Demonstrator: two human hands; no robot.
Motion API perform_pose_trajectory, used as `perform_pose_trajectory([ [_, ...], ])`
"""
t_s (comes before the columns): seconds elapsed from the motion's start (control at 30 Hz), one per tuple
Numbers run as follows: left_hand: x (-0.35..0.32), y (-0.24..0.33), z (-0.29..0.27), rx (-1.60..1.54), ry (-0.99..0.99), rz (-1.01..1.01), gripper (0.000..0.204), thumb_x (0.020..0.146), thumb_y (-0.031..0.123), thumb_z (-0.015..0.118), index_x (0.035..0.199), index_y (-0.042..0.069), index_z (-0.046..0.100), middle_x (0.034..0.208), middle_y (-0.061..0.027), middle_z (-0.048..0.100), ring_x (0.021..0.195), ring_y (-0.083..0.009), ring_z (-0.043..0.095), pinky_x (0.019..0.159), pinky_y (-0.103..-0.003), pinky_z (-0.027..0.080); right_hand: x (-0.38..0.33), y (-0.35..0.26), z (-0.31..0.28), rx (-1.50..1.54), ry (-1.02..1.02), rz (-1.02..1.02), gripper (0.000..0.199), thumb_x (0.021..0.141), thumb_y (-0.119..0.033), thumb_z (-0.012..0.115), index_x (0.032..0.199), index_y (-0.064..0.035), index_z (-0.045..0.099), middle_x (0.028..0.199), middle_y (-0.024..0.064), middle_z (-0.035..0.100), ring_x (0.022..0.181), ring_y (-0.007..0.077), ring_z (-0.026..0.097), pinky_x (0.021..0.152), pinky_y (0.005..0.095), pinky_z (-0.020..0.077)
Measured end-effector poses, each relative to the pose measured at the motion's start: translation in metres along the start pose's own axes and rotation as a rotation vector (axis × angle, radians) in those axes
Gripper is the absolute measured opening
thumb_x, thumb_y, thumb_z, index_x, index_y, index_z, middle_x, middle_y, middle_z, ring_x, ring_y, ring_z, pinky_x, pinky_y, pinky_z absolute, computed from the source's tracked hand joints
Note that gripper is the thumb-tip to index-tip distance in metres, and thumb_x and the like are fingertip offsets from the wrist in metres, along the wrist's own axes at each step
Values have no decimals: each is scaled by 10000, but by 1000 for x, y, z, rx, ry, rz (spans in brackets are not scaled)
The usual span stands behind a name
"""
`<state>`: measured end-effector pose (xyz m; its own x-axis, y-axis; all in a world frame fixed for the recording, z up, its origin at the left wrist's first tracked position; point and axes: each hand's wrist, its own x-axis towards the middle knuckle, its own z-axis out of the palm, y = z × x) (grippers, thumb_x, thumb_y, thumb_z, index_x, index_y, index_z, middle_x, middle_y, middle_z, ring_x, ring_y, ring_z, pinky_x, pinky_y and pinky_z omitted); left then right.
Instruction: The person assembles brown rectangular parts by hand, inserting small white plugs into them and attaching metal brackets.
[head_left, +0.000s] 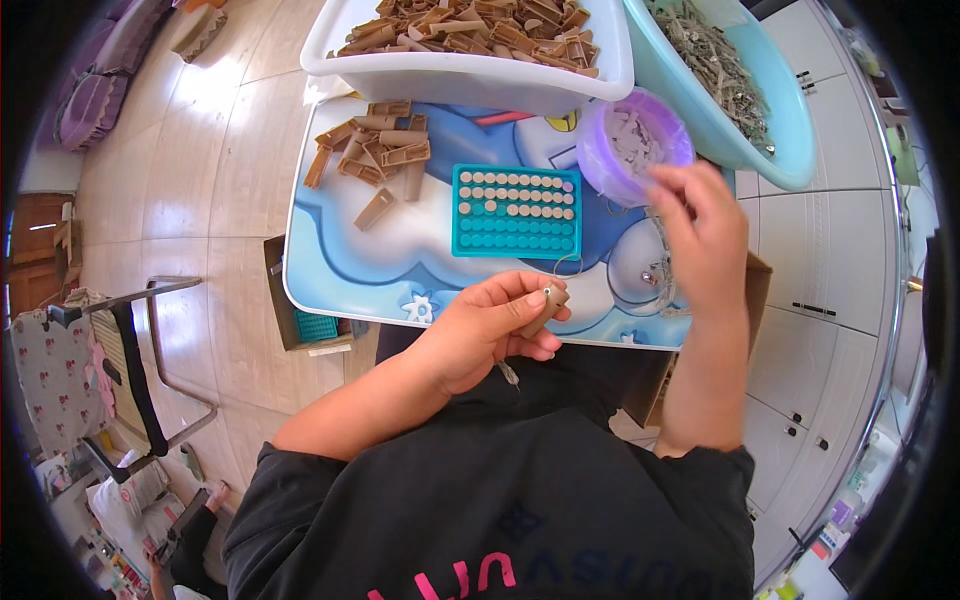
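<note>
My left hand (pixel 478 328) is closed around a small brown plastic casing (pixel 544 312) just off the table's near edge. A thin wire loop (pixel 568 266) sticks up beside the casing. Over the near right rim of the purple bowl (pixel 592 165), my right hand (pixel 708 235) has thumb and fingers pinched together; whatever they hold is too small to make out. Small pale grey pieces (pixel 632 140) lie in that bowl. Between my hands and the back of the table sits a teal tray (pixel 457 240), its upper rows filled with round beige discs (pixel 515 195).
Loose brown casings (pixel 375 150) are heaped at the table's left. A white tub (pixel 470 88) of brown casings stands behind, with a light blue basin (pixel 795 150) of metal parts at the far right. A few metal parts (pixel 655 285) lie below my right hand.
</note>
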<state>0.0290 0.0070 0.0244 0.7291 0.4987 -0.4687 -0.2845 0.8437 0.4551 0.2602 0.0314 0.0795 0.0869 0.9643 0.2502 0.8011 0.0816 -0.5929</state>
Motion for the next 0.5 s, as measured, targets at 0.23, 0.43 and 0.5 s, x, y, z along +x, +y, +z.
perform_pose_trajectory([
  [0.23, 1, -4, -5, -43, -26, 25, 338, 939, 180, 485, 1253, 54, 462, 1016, -84, 586, 846, -155, 612, 791, -291, 503, 66, 33, 24, -383, -187, -326, 153, 710, -62, 625, 862, -57, 646, 872, 110, 611, 807, 325, 583, 724, 418, 471],
  [0.43, -1, -3, -5, -13, 33, 36, 331, 940, 184, 481, 1244, 52, 471, 1004, -81, 587, 839, -151, 608, 785, -289, 504, 75, 34, 28, -429, -342, -140, 110, 739, -94, 600, 820, -50, 659, 863, 129, 617, 854, 323, 585, 738, 431, 471],
  [0.5, -1, -3, -5, -20, 59, 39, 321, 939, 184, 482, 1233, 54, 479, 1001, -82, 586, 833, -148, 605, 778, -284, 505, 71, 36, 26, -396, -248, -238, 125, 751, -125, 598, 831, -50, 658, 891, 132, 628, 864, 324, 590, 746, 427, 473],
])
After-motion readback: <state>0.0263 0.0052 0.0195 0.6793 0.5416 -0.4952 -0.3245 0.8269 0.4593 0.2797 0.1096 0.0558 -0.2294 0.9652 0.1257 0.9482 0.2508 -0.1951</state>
